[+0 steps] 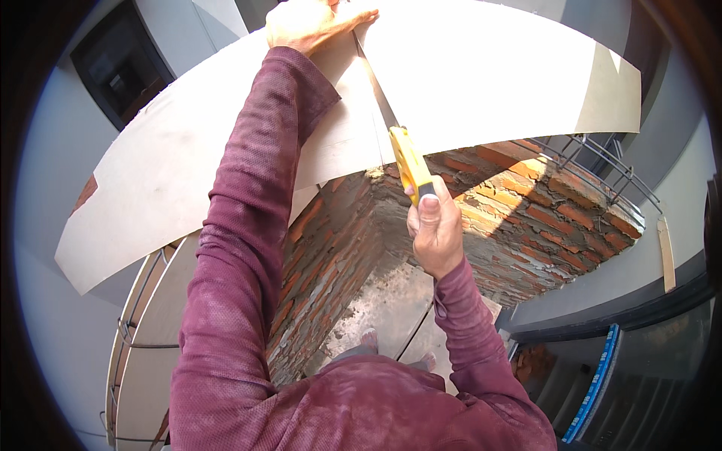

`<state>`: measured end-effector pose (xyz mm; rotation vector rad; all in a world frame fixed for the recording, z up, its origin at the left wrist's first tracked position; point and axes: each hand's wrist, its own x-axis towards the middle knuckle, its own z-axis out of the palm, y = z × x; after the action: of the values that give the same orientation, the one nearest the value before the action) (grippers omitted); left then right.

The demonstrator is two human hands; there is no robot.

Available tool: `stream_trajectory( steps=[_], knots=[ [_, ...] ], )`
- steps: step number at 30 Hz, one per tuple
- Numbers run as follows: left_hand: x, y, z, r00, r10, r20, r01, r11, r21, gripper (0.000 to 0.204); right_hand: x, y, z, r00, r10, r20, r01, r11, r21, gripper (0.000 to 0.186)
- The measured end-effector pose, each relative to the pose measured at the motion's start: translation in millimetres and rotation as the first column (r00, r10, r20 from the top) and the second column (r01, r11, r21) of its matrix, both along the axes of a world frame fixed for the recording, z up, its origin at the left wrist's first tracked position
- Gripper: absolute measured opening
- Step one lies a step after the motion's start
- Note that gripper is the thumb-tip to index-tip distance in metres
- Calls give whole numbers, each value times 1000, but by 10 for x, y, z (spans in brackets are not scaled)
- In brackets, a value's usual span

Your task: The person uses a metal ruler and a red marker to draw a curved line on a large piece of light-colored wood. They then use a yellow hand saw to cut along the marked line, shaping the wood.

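A hand saw with a yellow and dark handle is gripped in my right hand. Its narrow blade points away from me and lies along a large pale board, close to a thin line across it. The board looks like plywood, bends in the wide view and rests over the top of a brick wall. At the far edge, my left hand presses on the board beside the blade's tip, thumb stretched toward it. The other fingers of that hand are partly cut off by the picture's upper edge.
Below the board, brick walls meet in a corner around the floor where I stand. Steel rebar sticks out at the right, and more rebar runs beside boards at lower left. A blue-edged strip stands at lower right.
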<state>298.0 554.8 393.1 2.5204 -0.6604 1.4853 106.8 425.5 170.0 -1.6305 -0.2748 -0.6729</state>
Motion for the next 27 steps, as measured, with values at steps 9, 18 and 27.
stream_trajectory(
  steps=[9, 18, 27],
  knots=[
    [152, -31, -216, 998, -31, -50, 31, 999, 10, 59, -1471, 46, -696, 962, -56, -267, 94, 987, 132, 73],
    [-10, 173, -20, 1000, 17, -6, -17, 999, 29, 54, -51, 151, -284, 993, 118, 1, -117, 983, 138, 56],
    [-38, 50, -98, 1000, -18, -9, 19, 1000, 22, 50, -473, 213, -82, 996, 49, -79, -40, 993, 110, 57]
  ],
)
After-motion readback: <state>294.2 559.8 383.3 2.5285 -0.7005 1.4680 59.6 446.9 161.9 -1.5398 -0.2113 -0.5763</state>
